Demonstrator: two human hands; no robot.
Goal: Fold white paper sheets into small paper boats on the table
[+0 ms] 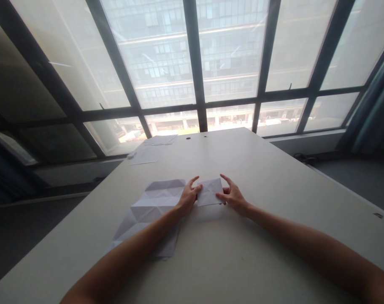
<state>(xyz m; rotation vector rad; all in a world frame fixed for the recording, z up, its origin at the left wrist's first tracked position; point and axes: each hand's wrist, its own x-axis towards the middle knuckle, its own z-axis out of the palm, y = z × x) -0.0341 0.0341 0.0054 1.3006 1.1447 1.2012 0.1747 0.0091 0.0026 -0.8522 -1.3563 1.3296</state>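
Note:
A small folded white paper, roughly square with creases running across its face, is held between my two hands just above the table. My left hand grips its left edge, thumb on top and index finger raised away from it. On the opposite edge, my right hand pinches the paper with the thumb on top, its index finger also lifted. The fingers beneath the paper are mostly hidden. Under and beside my left forearm lies a larger creased sheet of white paper, partly covered by the arm.
The long white table stretches toward tall windows with dark frames. More white paper sheets lie at its far left. Two small dark spots, one a round hole, mark the far end. A blue curtain hangs at the right.

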